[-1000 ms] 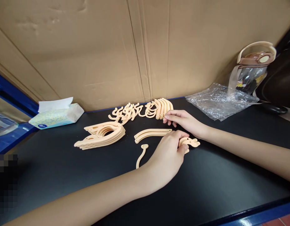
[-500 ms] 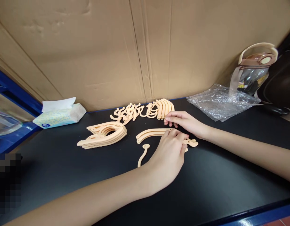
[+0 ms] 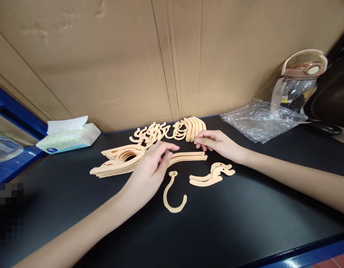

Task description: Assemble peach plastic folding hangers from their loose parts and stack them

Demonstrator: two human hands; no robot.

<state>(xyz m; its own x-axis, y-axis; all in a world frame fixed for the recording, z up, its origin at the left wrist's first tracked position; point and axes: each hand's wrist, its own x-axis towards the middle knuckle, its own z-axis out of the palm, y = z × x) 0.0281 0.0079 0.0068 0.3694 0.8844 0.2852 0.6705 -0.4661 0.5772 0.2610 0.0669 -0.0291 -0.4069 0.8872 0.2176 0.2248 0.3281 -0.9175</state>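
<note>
Pieces that our left hand [image 3: 148,163] covered half a second ago now lie in plain sight: two short wavy pieces [image 3: 205,182], side by side on the black table [image 3: 244,223]. That hand has swung over to the left, so the loose hook [image 3: 174,210] also shows its whole curve, just in front of the two long curved pieces [image 3: 188,158]. We now see the right ends of those long pieces, while the hand hides their left ends. Our left thumb and forefinger stand apart with a bare gap between them; we cannot tell whether the fingers underneath touch the long pieces or the looped stack [image 3: 120,169] beside them. Our right hand [image 3: 220,146] has hardly moved. Its fingers are curled, thumb near forefinger, just beside the upright row of curved pieces [image 3: 194,128] at the back; we cannot tell whether it pinches anything.
</note>
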